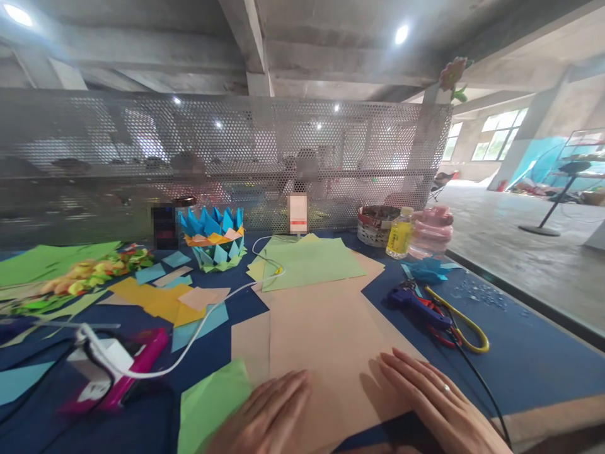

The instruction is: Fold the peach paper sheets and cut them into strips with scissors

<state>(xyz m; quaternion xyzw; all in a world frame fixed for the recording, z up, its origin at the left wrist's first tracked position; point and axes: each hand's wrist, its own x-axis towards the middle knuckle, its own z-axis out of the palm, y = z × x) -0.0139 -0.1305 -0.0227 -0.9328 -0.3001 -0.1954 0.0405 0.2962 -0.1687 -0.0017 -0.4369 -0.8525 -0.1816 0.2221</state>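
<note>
A large peach paper sheet (326, 340) lies on the blue table in front of me. My left hand (271, 413) rests on its near left part, palm down, fingers stretched out and close together. Beside that hand is a green paper piece (212, 400), partly hidden beneath it. My right hand (437, 400), with a ring on one finger, lies stretched out at the sheet's right edge. Neither hand grips anything. Several light green sheets (312, 261) lie over the far end of the peach paper.
To the right are a purple glue gun (418, 306), yellow-handled scissors (479, 340), a blue paper flower (428, 270) and bottles (401, 236). On the left are a folded paper basket (215, 243), paper scraps (155, 296) and a pink power strip (149, 356) with cables. A perforated screen (227, 139) stands behind.
</note>
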